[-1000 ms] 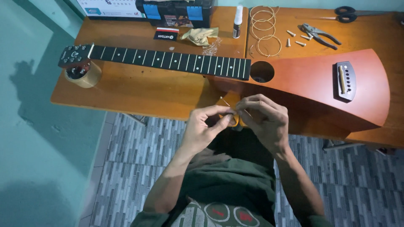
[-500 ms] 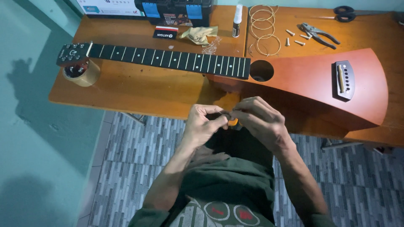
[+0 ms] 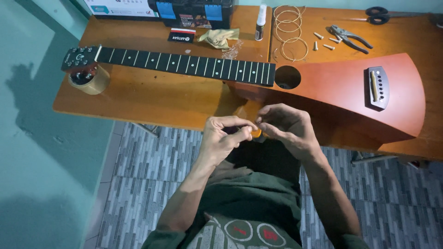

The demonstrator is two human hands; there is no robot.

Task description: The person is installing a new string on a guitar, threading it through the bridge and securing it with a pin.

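My left hand (image 3: 225, 138) and my right hand (image 3: 287, 125) meet fingertip to fingertip just in front of the table's near edge, above my lap. Both pinch a small orange thing (image 3: 254, 133), which the fingers mostly hide, so I cannot tell what it is. Right behind the hands, a red-brown travel guitar (image 3: 341, 87) with no strings lies flat on the wooden table (image 3: 152, 99). Its dark neck (image 3: 184, 64) runs left to the headstock (image 3: 80, 56), which rests on a tape roll (image 3: 90, 82).
Behind the guitar lie coiled strings (image 3: 290, 30), several bridge pins (image 3: 323, 42), pliers (image 3: 348, 37), scissors (image 3: 376, 14), a small bottle (image 3: 260, 20), a yellow cloth (image 3: 221, 37), a black packet (image 3: 181, 36) and boxes (image 3: 161, 8). Below is grey tiled floor (image 3: 138, 184).
My hands stay together at the table edge with the fingers shifting on the small orange thing. The guitar and tools have not moved.
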